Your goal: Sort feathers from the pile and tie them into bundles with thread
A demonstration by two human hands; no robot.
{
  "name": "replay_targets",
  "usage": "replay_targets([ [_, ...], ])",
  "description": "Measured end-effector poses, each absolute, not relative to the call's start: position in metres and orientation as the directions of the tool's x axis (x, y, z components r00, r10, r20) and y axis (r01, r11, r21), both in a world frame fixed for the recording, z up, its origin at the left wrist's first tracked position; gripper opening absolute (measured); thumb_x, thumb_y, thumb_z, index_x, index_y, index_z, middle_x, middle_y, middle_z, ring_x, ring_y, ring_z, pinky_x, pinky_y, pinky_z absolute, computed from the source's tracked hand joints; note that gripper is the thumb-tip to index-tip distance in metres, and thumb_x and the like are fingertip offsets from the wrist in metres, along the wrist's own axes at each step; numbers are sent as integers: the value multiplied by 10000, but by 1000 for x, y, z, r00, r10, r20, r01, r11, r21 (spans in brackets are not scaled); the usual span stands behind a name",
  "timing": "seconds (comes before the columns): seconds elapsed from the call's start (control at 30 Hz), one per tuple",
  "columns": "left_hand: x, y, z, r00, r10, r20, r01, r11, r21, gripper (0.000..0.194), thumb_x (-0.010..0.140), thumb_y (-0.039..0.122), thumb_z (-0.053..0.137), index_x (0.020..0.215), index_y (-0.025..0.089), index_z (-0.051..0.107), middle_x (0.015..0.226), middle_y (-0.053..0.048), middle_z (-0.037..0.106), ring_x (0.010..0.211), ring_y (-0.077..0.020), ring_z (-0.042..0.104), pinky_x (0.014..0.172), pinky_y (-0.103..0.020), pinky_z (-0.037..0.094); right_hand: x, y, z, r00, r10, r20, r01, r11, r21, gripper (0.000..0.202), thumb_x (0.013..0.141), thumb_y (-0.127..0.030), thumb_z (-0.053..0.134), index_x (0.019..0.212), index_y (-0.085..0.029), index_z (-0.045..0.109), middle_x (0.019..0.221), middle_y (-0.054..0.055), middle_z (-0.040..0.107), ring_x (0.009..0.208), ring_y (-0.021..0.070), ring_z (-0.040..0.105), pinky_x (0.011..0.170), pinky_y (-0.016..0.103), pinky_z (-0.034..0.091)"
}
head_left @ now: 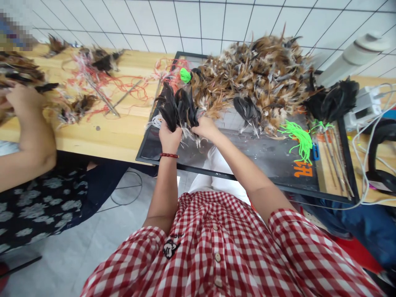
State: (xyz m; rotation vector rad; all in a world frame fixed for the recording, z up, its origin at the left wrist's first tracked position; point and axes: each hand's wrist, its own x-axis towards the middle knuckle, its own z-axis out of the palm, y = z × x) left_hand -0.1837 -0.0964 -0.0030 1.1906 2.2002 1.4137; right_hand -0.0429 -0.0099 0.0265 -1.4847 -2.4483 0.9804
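Feathers (pixel 253 76) beside tiled wall (pixel 192 20).

It looks like a small craft workshop with shared work tables. A large pile of brown feathers (pixel 253 78) fills the upper middle of the frame, with thin sticks (pixel 335 159) and bright green cords (pixel 298 138) at the right, while red strings (pixel 123 88) and a co-worker's arm (pixel 31 128) lie over the wooden table (pixel 102 142) at the left.
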Motion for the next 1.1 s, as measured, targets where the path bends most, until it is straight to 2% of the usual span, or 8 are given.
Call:
replay_targets([
  [0.23, -201, -105, 7, -731, 646, 221, 463, 231, 856, 327, 767, 141, 568, 1089, 139, 627, 1059, -93, 735, 1042, -210, 705, 1006, -353, 550, -32, -11, 38, -443, 870, -215, 795, 271, -542, 399, 880, -373, 530, 1090, -99, 730, 1094, 203, 755, 1072, 331, 723, 888, 361, 565],
  [0.37, -197, -106, 7, -729, 641, 241, 482, 231, 846, 350, 738, 115, 554, 1078, 147, 634, 1076, -81, 734, 1054, -211, 701, 1018, -345, 536, -49, -25, 44, -467, 865, -183, 823, 349, -448, 476, 844, -440, 618, 1169, -99, 686, 1155, 210, 741, 1106, 354, 710, 926, 416, 567],
  [0.5, -195, -108, 4, -727, 647, 231, 476, 232, 848, 361, 732, 119, 560, 1082, 151, 644, 1102, -88, 735, 1086, -220, 696, 1032, -335, 524, -59, -26, 42, -467, 863, -195, 844, 368, -390, 383, 857, -278, 585, 1176, -94, 690, 1203, 229, 723, 1134, 351, 701, 957, 436, 552],
  [0.7, -197, -115, 5, -733, 642, 223, 487, 267, 832, 332, 821, 237, 590, 1140, 146, 616, 1151, -126, 716, 1118, -244, 684, 1057, -383, 512, -35, -6, 42, -474, 858, -195, 719, 250, -649, 322, 885, -304, 529, 1021, -92, 730, 1065, 182, 755, 1059, 307, 712, 930, 377, 549],
  [0.77, -188, -116, 9, -714, 657, 244, 525, 271, 807, 462, 830, 331, 651, 1247, 152, 568, 1288, -162, 661, 1248, -271, 625, 1122, -406, 466, -30, -6, 42, -481, 853, -201, 625, 174, -761, 224, 867, -244, 525, 911, -120, 706, 924, 125, 759, 904, 248, 720, 863, 348, 564],
  [0.87, -169, -113, 17, -654, 696, 296, 625, 275, 731, 772, 759, 409, 761, 1420, 171, 440, 1513, -206, 483, 1465, -328, 431, 1209, -450, 375, -29, -10, 38, -524, 814, -250, 461, 23, -887, 132, 827, -122, 500, 826, -161, 626, 727, 38, 707, 656, 162, 648, 731, 304, 566],
  [0.97, -154, -107, 22, -584, 769, 259, 688, 301, 660, 848, 751, 372, 770, 1479, 172, 384, 1524, -212, 451, 1476, -350, 407, 1220, -470, 363, -33, -12, 31, -517, 813, -268, 410, -39, -911, 164, 782, -65, 493, 836, -182, 594, 660, -5, 665, 596, 146, 605, 709, 299, 564],
  [1.1, -144, -99, 23, -584, 789, 190, 722, 399, 565, 829, 768, 293, 733, 1505, 149, 383, 1502, -226, 453, 1437, -385, 436, 1202, -515, 372, -36, -8, 23, -437, 881, -183, 578, 119, -807, 146, 828, -206, 537, 909, -170, 654, 819, 61, 731, 835, 220, 691, 861, 360, 567],
])
